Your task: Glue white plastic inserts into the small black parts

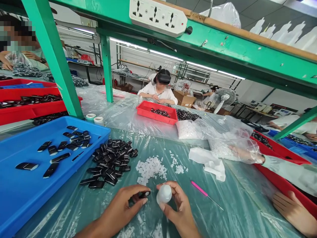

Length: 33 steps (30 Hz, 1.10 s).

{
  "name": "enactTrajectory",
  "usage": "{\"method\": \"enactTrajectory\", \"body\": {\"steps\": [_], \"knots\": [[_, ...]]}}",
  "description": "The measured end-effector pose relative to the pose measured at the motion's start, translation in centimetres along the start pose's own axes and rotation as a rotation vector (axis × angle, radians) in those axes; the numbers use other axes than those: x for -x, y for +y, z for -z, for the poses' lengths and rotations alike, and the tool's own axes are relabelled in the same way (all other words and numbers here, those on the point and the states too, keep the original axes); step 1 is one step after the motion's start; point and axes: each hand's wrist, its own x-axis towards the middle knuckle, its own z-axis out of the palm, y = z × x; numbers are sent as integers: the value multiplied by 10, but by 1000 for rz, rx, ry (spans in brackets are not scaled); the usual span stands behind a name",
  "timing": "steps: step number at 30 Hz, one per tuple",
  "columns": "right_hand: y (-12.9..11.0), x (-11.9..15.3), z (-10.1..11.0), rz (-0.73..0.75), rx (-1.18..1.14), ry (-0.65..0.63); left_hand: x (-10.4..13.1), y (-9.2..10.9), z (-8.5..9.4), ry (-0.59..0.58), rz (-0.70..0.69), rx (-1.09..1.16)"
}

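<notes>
Between the thumb and fingers of my left hand (125, 205) is a small black plastic part (145, 194), its light end facing right. My right hand (179, 205) grips a small translucent white bottle (163, 194) just beside it; the two are apart. A pile of similar black parts (111, 162) lies beyond my left hand. Straight ahead of my hands sits a heap of small white pieces (151, 168), with a smaller scatter of white bits (178, 168) to its right. Right of my right hand lies a pink-handled thin-shafted tool (199, 188).
On the left stands a blue tray (15, 155) holding several black parts. A crumpled white cloth or paper (209, 160) lies right of centre. A co-worker's arm (287, 168) reaches in from the right into a clear bag (225, 147). A green shelf frame (223, 46) crosses overhead.
</notes>
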Motion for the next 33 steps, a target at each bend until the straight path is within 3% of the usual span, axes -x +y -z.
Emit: {"method": "enactTrajectory", "body": {"steps": [5,14,20,26,33], "knots": [[5,-1,4,-81,-247,72,0,1,-2,-11,23,137],[10,-7,13,-361,-566,7,3,3,-1,-79,12,244],[4,-2,9,-387,-722,46,2,-2,-1,-79,6,241],[10,-3,8,-419,-810,104,1,-3,-2,-62,-9,219],[4,1,3,-467,-676,115,1,-5,-3,-11,-44,137]]}}
